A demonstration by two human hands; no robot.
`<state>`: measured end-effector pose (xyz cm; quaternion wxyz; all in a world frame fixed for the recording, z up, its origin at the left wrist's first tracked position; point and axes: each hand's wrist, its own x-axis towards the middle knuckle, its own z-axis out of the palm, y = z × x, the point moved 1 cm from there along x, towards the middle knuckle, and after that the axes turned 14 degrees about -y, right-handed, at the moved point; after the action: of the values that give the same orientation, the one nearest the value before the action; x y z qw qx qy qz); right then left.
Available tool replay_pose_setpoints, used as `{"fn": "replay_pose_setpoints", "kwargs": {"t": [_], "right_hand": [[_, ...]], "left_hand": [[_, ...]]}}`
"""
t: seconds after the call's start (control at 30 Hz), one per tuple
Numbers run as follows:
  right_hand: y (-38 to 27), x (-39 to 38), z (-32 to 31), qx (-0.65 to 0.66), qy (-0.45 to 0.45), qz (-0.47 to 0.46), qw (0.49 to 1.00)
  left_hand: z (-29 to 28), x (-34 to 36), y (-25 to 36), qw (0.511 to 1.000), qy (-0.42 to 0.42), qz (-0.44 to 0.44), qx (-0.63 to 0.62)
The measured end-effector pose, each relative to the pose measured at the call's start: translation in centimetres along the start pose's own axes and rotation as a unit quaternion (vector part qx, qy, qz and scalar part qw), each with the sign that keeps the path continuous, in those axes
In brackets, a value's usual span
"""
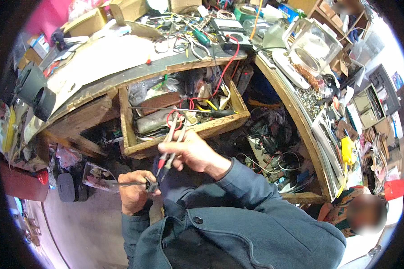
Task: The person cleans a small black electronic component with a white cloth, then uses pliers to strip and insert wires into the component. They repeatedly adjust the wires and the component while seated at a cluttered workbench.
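Right hand (194, 152) pinches two test probes (168, 154); left hand (133, 190) grips a half-hidden small part (151, 185).

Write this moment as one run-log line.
right hand: holds two test probes | left hand: grips small part, tips touching it | behind: open wooden drawer

You are sitting in a cramped repair workshop, the kind given over to electronics and small mechanical jobs. A scarred wooden workbench (121, 67) is curving across the upper left of the frame, carrying pliers, loose wires and a multimeter (231, 33) trailing a red lead, while an open wooden drawer (184, 130) at centre is overflowing with cables and tools. At the right edge, a side counter (300, 116) is holding screws, parts and boxes.
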<state>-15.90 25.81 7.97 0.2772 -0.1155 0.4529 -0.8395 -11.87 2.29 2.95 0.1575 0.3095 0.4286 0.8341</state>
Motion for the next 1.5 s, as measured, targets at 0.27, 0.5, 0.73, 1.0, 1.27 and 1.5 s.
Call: {"fn": "replay_pose_setpoints", "kwargs": {"t": [0.27,0.5,0.73,1.0,1.27,1.5], "right_hand": [[-11.5,2.0,-7.1,-0.537,0.059,0.018,0.841],[-11.3,4.0,-10.7,-0.867,0.150,0.049,0.473],[-10.1,5.4,-1.9,-0.555,0.073,-0.147,0.815],[-6.6,9.4,-3.0,-0.557,0.064,-0.229,0.796],[-6.4,10.3,-3.3,-0.435,0.072,-0.244,0.864],[-13.6,11.2,-5.1,-0.719,0.255,-0.269,0.588]], "left_hand": [[-0.5,8.3,4.2,0.989,0.136,-0.027,0.044],[-3.6,15.0,0.5,0.986,0.152,-0.039,0.049],[-4.3,15.2,-0.4,0.981,0.158,-0.071,0.082],[-4.7,15.3,-1.1,0.982,0.131,-0.093,0.098],[-4.7,15.6,-1.0,0.986,0.128,-0.084,0.065],[-4.8,15.6,-1.1,0.982,0.162,-0.084,0.043]]}}
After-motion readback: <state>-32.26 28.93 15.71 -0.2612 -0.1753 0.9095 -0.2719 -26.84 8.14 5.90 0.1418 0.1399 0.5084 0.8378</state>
